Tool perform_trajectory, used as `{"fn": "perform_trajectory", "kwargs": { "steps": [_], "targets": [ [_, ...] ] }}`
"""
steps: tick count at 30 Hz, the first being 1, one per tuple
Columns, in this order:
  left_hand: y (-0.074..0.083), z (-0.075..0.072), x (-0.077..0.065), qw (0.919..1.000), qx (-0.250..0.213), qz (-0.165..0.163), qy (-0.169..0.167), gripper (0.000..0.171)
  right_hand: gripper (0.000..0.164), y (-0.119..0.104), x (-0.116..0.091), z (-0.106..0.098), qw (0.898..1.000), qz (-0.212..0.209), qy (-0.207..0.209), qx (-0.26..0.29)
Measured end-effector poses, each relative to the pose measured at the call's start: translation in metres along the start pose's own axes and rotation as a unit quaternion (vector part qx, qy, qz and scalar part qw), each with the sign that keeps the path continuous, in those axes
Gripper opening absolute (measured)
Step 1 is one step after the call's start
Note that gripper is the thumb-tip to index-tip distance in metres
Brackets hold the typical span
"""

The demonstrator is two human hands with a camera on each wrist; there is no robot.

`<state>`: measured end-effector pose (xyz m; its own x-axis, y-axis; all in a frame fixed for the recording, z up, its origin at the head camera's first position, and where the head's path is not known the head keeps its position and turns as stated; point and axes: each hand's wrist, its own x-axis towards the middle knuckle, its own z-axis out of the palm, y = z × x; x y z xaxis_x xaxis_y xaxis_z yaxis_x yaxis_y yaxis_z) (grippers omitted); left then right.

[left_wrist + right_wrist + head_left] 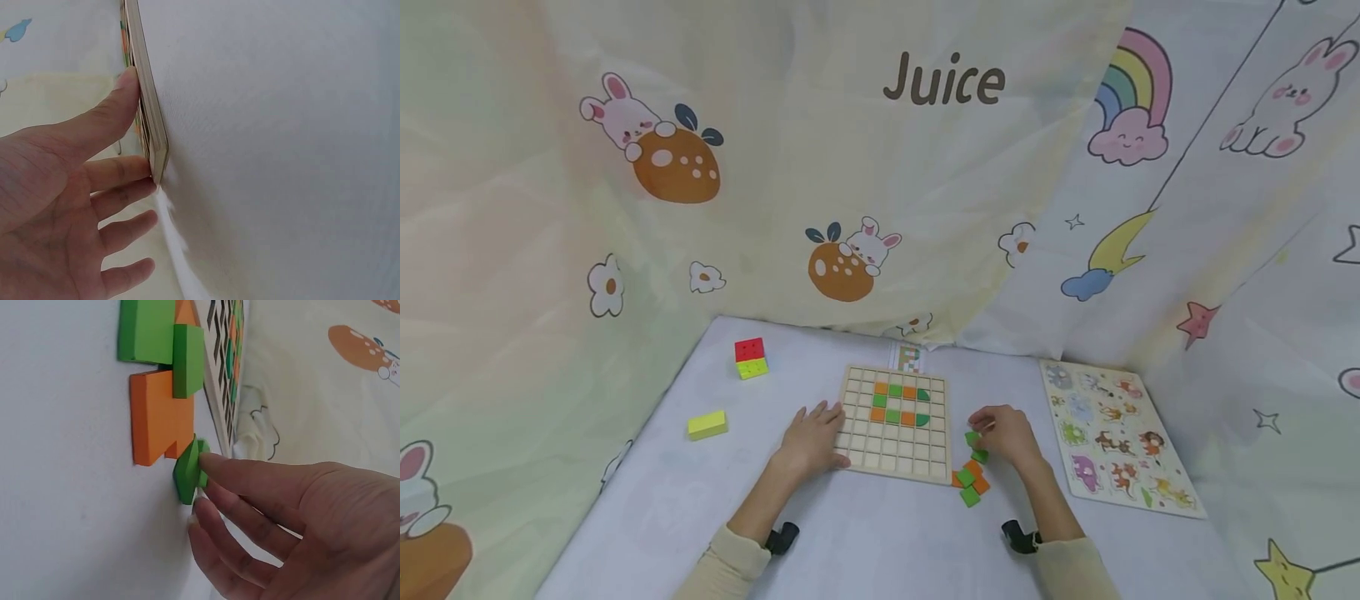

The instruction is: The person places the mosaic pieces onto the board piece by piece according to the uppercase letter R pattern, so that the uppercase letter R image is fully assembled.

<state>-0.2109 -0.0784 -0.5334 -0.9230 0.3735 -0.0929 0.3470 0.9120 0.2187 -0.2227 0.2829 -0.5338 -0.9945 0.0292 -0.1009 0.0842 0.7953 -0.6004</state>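
A wooden grid board (887, 462) lies on the table with orange and green tiles set in its upper cells, two of them darker green with a rounded side. My left hand (811, 439) rests at the board's left edge, fingers spread and fairly straight. In the left wrist view, its thumb and fingertips touch the board's side (150, 103). To the right of the board, my right hand (1009, 435) pinches a green tile (203, 464) between thumb and fingers. Another green tile (185, 478) is right beside it. Loose orange tiles (153, 419) and green tiles (970, 497) lie nearby, some overlapping.
A small pattern card (909, 358) lies behind the board. At the left are a red-and-yellow cube (751, 358) and a yellow block (707, 425). An animal picture board (1120, 450) lies at the right. Printed cloth (760, 167) hangs behind the table.
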Motion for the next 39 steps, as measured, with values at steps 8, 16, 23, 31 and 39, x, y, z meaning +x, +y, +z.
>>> {"fn": "perform_trajectory", "kwargs": {
  "steps": [8,16,23,31,39],
  "targets": [
    [0.001,-0.002,-0.001,1.0,0.0,-0.001,0.0,0.089,0.032,0.003,0.003,0.0,1.0,0.001,0.011,0.013],
    [0.002,-0.002,-0.002,1.0,0.002,0.003,0.003,0.089,0.028,0.001,0.012,0.002,0.996,-0.035,0.058,0.056],
    [0.002,-0.003,-0.002,1.0,0.002,0.003,0.005,0.088,0.027,-0.013,0.028,0.009,0.992,-0.057,0.056,0.095],
    [0.001,-0.004,-0.004,1.0,0.002,0.005,0.003,0.088,0.027,-0.029,0.049,0.022,0.985,-0.065,0.035,0.157],
    [-0.002,-0.003,-0.003,1.0,0.005,0.008,0.0,0.089,0.026,-0.043,0.06,0.038,0.988,-0.059,0.022,0.142]
  ]
}}
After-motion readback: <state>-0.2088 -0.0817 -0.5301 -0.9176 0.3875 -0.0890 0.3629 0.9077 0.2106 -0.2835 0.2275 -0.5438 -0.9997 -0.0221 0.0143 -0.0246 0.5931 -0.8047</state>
